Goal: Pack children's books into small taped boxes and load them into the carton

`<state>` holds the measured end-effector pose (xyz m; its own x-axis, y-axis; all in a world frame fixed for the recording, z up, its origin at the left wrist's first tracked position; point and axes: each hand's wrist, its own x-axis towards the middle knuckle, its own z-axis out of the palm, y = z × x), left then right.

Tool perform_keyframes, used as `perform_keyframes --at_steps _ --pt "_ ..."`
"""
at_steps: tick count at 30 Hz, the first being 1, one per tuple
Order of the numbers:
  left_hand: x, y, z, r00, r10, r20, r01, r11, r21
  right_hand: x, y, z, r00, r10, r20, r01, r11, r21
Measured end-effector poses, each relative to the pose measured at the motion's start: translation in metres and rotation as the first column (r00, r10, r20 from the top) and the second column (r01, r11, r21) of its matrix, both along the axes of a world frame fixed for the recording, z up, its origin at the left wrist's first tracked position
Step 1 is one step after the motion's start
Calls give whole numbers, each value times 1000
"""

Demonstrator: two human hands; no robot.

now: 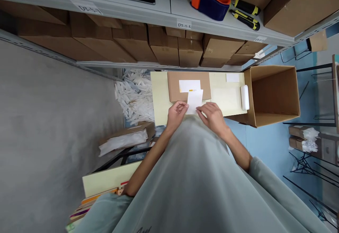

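Between my two hands is a small white paper sheet (194, 101), held near its lower corners. My left hand (177, 114) pinches its left edge with thumb and forefinger. On the opposite side my right hand (211, 115) pinches the right corner. Behind the sheet, a flat brown cardboard box (173, 84) lies on the pale yellow tabletop (160, 100), with a white label (186, 85) on its top face. The sheet's upper edge overlaps the box and partly covers that label. A small orange-yellow mark shows where they meet.
Right of the box lie a white card (232, 77) and a white roll (245, 97). An open carton (275, 95) stands at the table's right end. Shelves of boxes (190, 51) rise ahead, holding a tape dispenser (212, 3) and cutters (245, 13). Paper scraps (137, 95) heap at left.
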<state>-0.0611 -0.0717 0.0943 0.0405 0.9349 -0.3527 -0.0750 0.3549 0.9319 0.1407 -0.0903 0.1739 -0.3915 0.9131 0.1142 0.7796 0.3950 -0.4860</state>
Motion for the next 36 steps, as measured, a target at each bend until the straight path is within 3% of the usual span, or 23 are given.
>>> perform_keyframes --at_steps 4,10,20,27,31,34,36 --pt "-2 -2 7 989 -66 -136 76 995 70 28 25 9 989 -151 6 150 987 51" --pt "8 -1 25 938 -172 -300 231 957 173 53 42 4 995 -82 49 83 996 -14" --pt "36 -6 23 937 -112 -332 166 976 139 83 41 2 995 -84 -61 82 996 -27" --pt "44 -5 32 918 -125 -375 197 967 159 94 54 -5 999 17 -49 -19 999 -51" --pt "47 -3 27 955 -68 -288 108 986 127 93 56 -8 999 48 -23 -48 999 -10" --pt "48 1 17 989 107 -101 -103 994 46 91 55 -9 999 40 -27 -40 999 1" --pt "47 4 9 964 267 -19 -267 964 -15 91 54 -10 998 28 -52 -28 1000 0"
